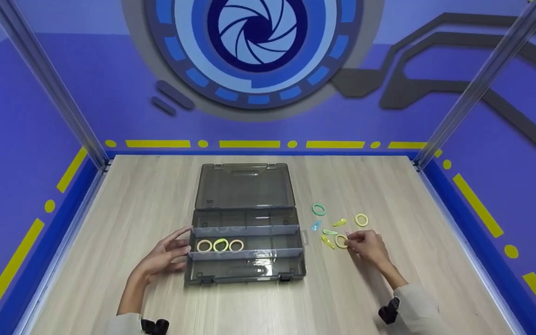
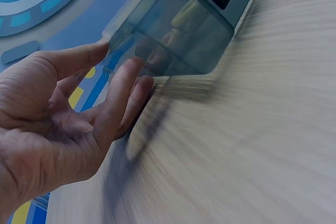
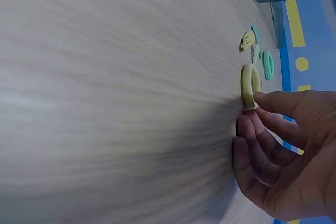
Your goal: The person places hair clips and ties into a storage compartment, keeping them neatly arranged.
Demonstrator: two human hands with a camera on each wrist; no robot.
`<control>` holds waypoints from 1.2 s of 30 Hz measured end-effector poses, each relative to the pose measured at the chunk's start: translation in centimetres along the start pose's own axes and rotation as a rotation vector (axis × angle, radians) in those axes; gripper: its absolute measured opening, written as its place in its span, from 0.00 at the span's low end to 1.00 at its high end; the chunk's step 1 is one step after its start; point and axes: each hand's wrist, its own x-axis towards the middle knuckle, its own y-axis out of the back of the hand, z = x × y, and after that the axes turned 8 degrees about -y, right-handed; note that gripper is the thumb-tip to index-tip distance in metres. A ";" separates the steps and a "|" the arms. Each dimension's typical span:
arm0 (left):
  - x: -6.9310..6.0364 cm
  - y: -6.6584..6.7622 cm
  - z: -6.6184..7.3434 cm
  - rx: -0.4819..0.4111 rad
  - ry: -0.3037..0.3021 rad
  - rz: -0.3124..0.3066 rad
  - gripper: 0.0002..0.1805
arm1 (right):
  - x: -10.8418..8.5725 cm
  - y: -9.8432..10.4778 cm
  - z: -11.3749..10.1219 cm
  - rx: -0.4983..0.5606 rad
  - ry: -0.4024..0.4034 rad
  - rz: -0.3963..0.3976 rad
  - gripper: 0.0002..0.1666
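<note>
A grey see-through compartment box [image 1: 270, 241] lies with its lid [image 1: 244, 186] folded back. Three hair ties stand in a row in its middle compartment: a pale one [image 1: 198, 246], a yellow-green one [image 1: 215, 246] and another pale one [image 1: 231, 246]. My left hand [image 1: 163, 256] touches the box's left side, fingers loosely extended; in the left wrist view, fingertips [image 2: 100, 51] meet the clear wall. To the right of the box, my right hand [image 1: 369, 246] pinches the edge of a yellow hair tie [image 3: 247, 85] between thumb and fingers, at table level.
Near the right hand lie a green hair tie [image 1: 318, 209], another yellow hair tie [image 1: 361, 220], and several small snap hair clips: blue [image 1: 316, 225], green [image 1: 329, 231] and yellow [image 1: 339, 223]. Wood-grain table [image 1: 142, 190] surrounds the box; patterned blue walls [image 1: 96, 93] stand behind and at both sides.
</note>
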 end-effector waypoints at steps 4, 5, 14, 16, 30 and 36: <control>0.0 0.1 0.1 -0.004 -0.001 -0.009 0.38 | -0.1 -0.3 -0.2 -0.024 -0.018 0.036 0.07; 0.0 0.1 0.1 -0.002 -0.006 -0.012 0.38 | -0.1 -0.4 -0.2 -0.029 -0.015 0.045 0.07; -0.3 -0.1 0.2 0.003 -0.029 -0.029 0.39 | -0.6 -0.4 -0.2 -0.056 -0.017 0.069 0.05; -0.3 -0.1 0.2 0.006 -0.025 -0.027 0.39 | -0.7 -0.3 -0.3 -0.052 -0.017 0.065 0.05; -0.5 0.2 0.5 0.035 -0.008 0.002 0.40 | -0.6 0.8 -2.0 0.058 0.064 0.033 0.04; -0.4 -0.1 0.4 0.031 -0.016 -0.018 0.40 | -1.0 1.3 -2.7 0.179 0.015 -0.053 0.08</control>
